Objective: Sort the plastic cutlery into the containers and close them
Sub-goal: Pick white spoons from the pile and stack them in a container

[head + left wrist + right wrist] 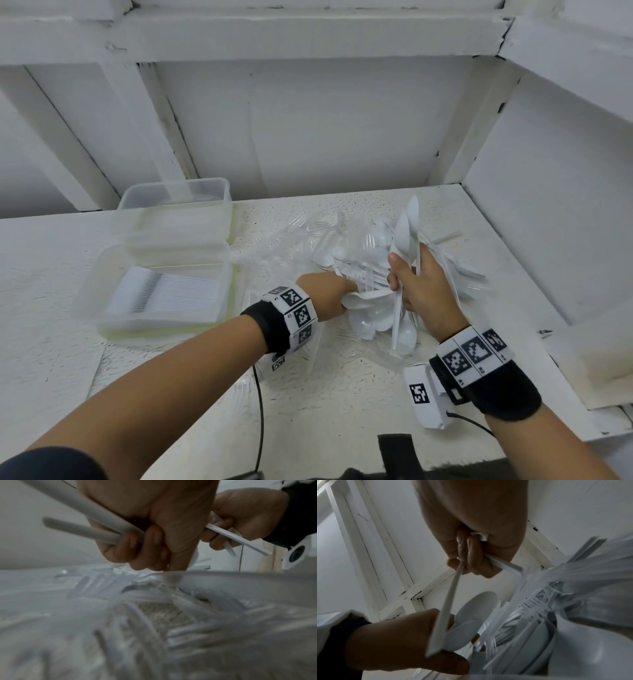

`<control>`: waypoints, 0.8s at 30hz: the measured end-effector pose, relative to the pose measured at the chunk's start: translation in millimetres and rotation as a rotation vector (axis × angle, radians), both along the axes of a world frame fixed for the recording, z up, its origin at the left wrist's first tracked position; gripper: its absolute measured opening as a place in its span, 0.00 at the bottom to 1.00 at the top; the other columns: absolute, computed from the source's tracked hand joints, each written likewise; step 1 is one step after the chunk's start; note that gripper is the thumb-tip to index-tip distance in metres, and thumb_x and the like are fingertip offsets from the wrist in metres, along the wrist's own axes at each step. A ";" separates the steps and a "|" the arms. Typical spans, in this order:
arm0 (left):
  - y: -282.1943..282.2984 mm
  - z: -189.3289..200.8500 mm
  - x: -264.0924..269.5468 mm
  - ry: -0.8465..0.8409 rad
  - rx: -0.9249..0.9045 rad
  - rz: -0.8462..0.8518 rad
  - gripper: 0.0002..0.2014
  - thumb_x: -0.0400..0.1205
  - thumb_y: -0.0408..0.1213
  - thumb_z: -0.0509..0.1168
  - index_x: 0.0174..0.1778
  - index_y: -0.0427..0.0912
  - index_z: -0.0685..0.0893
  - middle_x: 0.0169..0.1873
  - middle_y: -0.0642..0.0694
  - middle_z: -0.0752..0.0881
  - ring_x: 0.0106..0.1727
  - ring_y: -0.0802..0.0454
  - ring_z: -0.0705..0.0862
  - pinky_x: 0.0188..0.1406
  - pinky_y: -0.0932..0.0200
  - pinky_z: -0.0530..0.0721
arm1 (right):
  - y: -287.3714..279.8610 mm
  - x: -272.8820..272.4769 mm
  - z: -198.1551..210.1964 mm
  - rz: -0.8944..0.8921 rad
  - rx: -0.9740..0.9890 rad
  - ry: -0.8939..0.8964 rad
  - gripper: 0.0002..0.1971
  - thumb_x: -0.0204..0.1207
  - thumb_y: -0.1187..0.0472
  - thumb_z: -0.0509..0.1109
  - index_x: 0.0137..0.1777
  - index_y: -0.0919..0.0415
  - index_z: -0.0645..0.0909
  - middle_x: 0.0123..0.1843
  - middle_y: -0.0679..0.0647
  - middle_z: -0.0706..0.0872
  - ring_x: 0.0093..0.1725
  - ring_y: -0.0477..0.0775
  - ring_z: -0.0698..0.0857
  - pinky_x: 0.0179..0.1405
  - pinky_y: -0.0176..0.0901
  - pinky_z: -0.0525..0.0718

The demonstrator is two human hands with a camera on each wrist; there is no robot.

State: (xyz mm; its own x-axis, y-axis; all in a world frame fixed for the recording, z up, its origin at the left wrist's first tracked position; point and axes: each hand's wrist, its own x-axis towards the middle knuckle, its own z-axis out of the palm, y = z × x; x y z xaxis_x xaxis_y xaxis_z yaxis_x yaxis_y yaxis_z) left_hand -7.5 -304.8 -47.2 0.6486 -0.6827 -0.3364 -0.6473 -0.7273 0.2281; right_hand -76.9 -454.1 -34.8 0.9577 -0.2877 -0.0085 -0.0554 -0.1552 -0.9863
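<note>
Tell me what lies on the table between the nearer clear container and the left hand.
In the head view, only clear plastic forks lie scattered on the speckled table between the nearer container and the left hand, hard to count.

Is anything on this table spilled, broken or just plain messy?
Nothing looks broken. The one messy thing is the loose heap of cutlery, forks and spoons tangled on the table beside the containers. The right hand holds a bunch of white spoons; the left hand picks up another from the heap.
</note>
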 end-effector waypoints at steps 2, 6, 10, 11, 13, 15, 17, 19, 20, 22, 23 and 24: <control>-0.9 -0.9 -2.5 -0.045 0.014 -0.023 0.12 0.83 0.38 0.55 0.59 0.47 0.80 0.50 0.47 0.85 0.43 0.51 0.77 0.36 0.59 0.68 | -0.5 -0.9 -1.0 0.006 -0.009 -0.007 0.04 0.82 0.58 0.62 0.50 0.46 0.75 0.29 0.52 0.77 0.24 0.40 0.75 0.22 0.25 0.71; -1.1 -2.6 -5.7 -0.146 0.029 -0.102 0.11 0.83 0.37 0.56 0.58 0.46 0.81 0.49 0.46 0.84 0.49 0.46 0.83 0.35 0.58 0.70 | -1.7 -2.2 -1.5 0.004 -0.027 -0.024 0.04 0.82 0.58 0.62 0.49 0.47 0.75 0.28 0.51 0.78 0.24 0.39 0.76 0.23 0.24 0.72; 3.1 0.8 -8.9 -0.232 0.095 -0.199 0.13 0.84 0.36 0.57 0.62 0.43 0.79 0.57 0.44 0.77 0.50 0.43 0.81 0.33 0.56 0.70 | -3.6 -2.2 -3.5 0.006 -0.032 -0.018 0.03 0.82 0.57 0.62 0.50 0.48 0.75 0.29 0.52 0.78 0.24 0.39 0.76 0.24 0.24 0.71; 4.2 2.2 -9.6 -0.245 0.111 -0.217 0.13 0.83 0.35 0.57 0.63 0.41 0.78 0.58 0.44 0.76 0.49 0.43 0.80 0.33 0.56 0.69 | -3.8 -1.9 -3.6 0.005 -0.034 -0.016 0.02 0.82 0.57 0.62 0.50 0.48 0.75 0.29 0.52 0.78 0.24 0.39 0.76 0.24 0.25 0.71; 6.4 3.7 -10.4 -0.260 0.125 -0.240 0.14 0.83 0.33 0.57 0.63 0.39 0.78 0.61 0.44 0.74 0.48 0.42 0.80 0.33 0.56 0.70 | -3.2 -1.4 -3.5 0.003 -0.038 -0.021 0.03 0.83 0.58 0.62 0.49 0.48 0.75 0.29 0.52 0.78 0.24 0.38 0.76 0.23 0.24 0.71; 8.8 4.1 -10.3 -0.269 0.136 -0.264 0.14 0.82 0.31 0.57 0.64 0.38 0.78 0.63 0.44 0.74 0.46 0.40 0.82 0.31 0.56 0.71 | -2.0 -1.6 -2.6 0.005 -0.044 -0.027 0.03 0.82 0.58 0.62 0.49 0.48 0.75 0.29 0.52 0.78 0.24 0.38 0.76 0.23 0.24 0.72; 11.3 4.8 -10.4 -0.291 0.168 -0.293 0.13 0.82 0.29 0.57 0.62 0.38 0.79 0.61 0.43 0.76 0.42 0.40 0.82 0.24 0.59 0.66 | -1.1 -2.0 -2.1 0.008 -0.043 -0.029 0.04 0.82 0.58 0.62 0.49 0.47 0.74 0.30 0.52 0.78 0.24 0.37 0.76 0.23 0.24 0.72; 13.9 7.0 -11.0 -0.324 0.213 -0.321 0.12 0.82 0.27 0.57 0.60 0.37 0.79 0.57 0.43 0.77 0.33 0.43 0.76 0.21 0.61 0.59 | -0.6 -2.3 -1.3 0.004 -0.043 -0.030 0.04 0.82 0.58 0.62 0.48 0.46 0.74 0.30 0.52 0.78 0.24 0.37 0.76 0.23 0.24 0.72; 15.4 8.4 -11.4 -0.339 0.233 -0.331 0.12 0.82 0.26 0.56 0.58 0.36 0.79 0.56 0.42 0.78 0.28 0.45 0.71 0.20 0.61 0.58 | -0.3 -2.2 -1.0 0.006 -0.044 -0.032 0.04 0.82 0.58 0.62 0.48 0.47 0.74 0.30 0.53 0.78 0.24 0.37 0.76 0.23 0.24 0.72; 18.6 10.5 -11.7 -0.356 0.261 -0.334 0.12 0.82 0.25 0.55 0.57 0.36 0.78 0.53 0.41 0.79 0.24 0.49 0.63 0.20 0.60 0.57 | -0.7 -1.4 -1.6 0.011 -0.049 -0.034 0.03 0.82 0.59 0.62 0.48 0.49 0.74 0.30 0.53 0.78 0.23 0.37 0.76 0.23 0.23 0.71; 20.2 11.5 -11.6 -0.363 0.264 -0.327 0.12 0.82 0.25 0.54 0.58 0.36 0.77 0.53 0.40 0.78 0.24 0.49 0.63 0.20 0.60 0.57 | -1.0 -0.8 -1.7 0.014 -0.056 -0.035 0.03 0.82 0.58 0.62 0.47 0.50 0.75 0.30 0.53 0.78 0.24 0.37 0.76 0.23 0.23 0.71; 22.1 12.5 -11.5 -0.363 0.256 -0.315 0.12 0.82 0.25 0.54 0.60 0.36 0.76 0.54 0.41 0.78 0.25 0.48 0.67 0.20 0.60 0.58 | -1.0 -0.5 -1.5 0.016 -0.065 -0.033 0.03 0.82 0.58 0.62 0.47 0.51 0.75 0.29 0.53 0.79 0.24 0.37 0.77 0.24 0.23 0.72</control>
